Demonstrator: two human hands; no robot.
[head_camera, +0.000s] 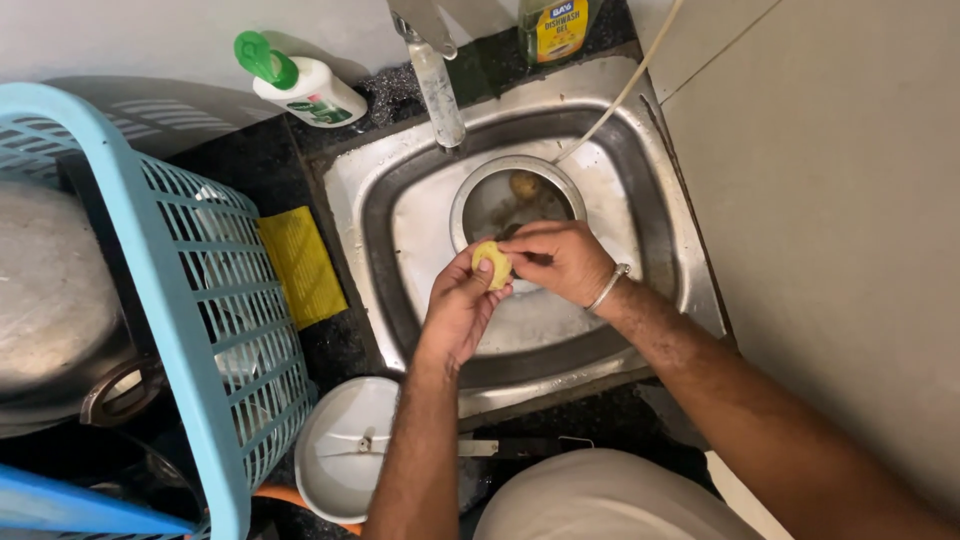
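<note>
Over the steel sink (660, 240), my left hand (458, 305) holds a small pale-yellow peeled potato (492, 263) between thumb and fingers. My right hand (560, 258), a metal bangle on its wrist, presses against the potato's right side with fingers curled; whether it grips a tool is hidden. Below the hands stands a round steel bowl (478, 190) with another brownish potato (524, 184) inside.
A tap (438, 85) rises at the sink's back. A white bottle with a green pump (300, 85) and a yellow-labelled bottle (556, 28) stand behind. A blue plastic basket (215, 300) holds steel vessels at left. A yellow cloth (302, 265) and a white lid (345, 445) lie on the dark counter.
</note>
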